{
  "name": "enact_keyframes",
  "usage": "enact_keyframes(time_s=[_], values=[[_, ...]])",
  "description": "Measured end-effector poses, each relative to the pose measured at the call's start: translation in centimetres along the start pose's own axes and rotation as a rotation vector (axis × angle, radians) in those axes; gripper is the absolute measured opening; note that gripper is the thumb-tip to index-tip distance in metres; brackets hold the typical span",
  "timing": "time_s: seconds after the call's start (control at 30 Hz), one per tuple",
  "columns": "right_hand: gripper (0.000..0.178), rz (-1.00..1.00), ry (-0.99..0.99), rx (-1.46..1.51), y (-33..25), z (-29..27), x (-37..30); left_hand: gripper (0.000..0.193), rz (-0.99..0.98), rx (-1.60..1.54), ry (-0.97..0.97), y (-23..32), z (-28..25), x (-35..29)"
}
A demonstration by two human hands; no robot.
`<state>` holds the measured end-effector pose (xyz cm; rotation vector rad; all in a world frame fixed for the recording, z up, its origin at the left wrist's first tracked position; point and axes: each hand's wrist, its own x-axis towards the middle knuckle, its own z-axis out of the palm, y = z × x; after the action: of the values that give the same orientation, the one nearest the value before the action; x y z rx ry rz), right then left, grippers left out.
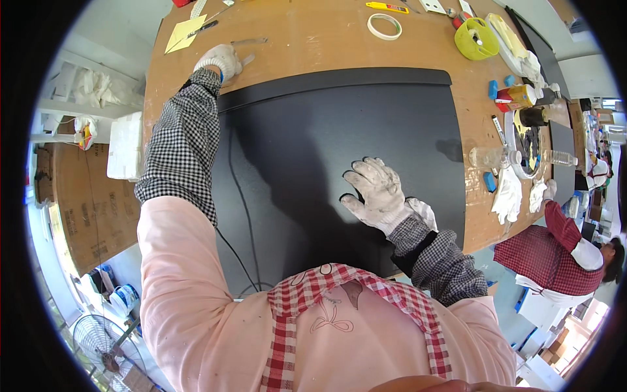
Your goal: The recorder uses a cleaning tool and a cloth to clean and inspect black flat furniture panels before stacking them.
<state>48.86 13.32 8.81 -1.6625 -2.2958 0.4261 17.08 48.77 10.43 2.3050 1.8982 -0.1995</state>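
Observation:
A large black panel (366, 130) with a raised far edge lies in front of me on a brown-covered table. My right hand (377, 193), in a white glove with dark-stained fingertips, is over the panel's right half, fingers extended and holding nothing. A crumpled white piece of cloth (423, 213) shows beside that wrist. Beyond the panel's far left corner, my left hand (221, 60), also gloved, has its fingers curled in. A small pale flat piece (247, 59) sticks out beside it; the grip itself is hidden. A thin metal strip (250, 41) lies just past this hand.
Yellow paper (185, 34) with a pen, a tape roll (385, 27) and a yellow cutter (387, 7) lie along the far side. To the right are a yellow-green basket (476, 39), bottles and white gloves (507, 196). A co-worker (562, 261) stands at right; a fan (108, 349) is lower left.

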Motion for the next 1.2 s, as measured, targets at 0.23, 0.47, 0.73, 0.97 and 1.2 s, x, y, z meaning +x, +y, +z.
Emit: enact_keyframes(time_s=[0.23,0.47,0.73,0.97,1.2], values=[[0.049,-0.016,0.009,-0.027,0.4,0.5,-0.3,0.021,-0.051,0.122,-0.058,1.4,-1.1,-0.4],[0.049,-0.043,0.01,-0.01,0.1,0.8,0.2,0.024,0.285,0.513,-0.111,-2.2,2.2,1.2],[0.051,-0.011,0.018,-0.04,0.4,0.1,-0.5,0.032,-0.094,0.193,-0.156,1.5,-1.4,-1.7],[0.052,-0.08,0.007,0.063,1.0,0.6,0.4,0.029,0.172,0.311,-0.125,0.1,-0.8,-1.2],[0.054,0.042,-0.113,-0.011,1.3,1.9,-0.4,0.032,0.102,0.415,-0.149,3.0,-1.8,-1.7]])
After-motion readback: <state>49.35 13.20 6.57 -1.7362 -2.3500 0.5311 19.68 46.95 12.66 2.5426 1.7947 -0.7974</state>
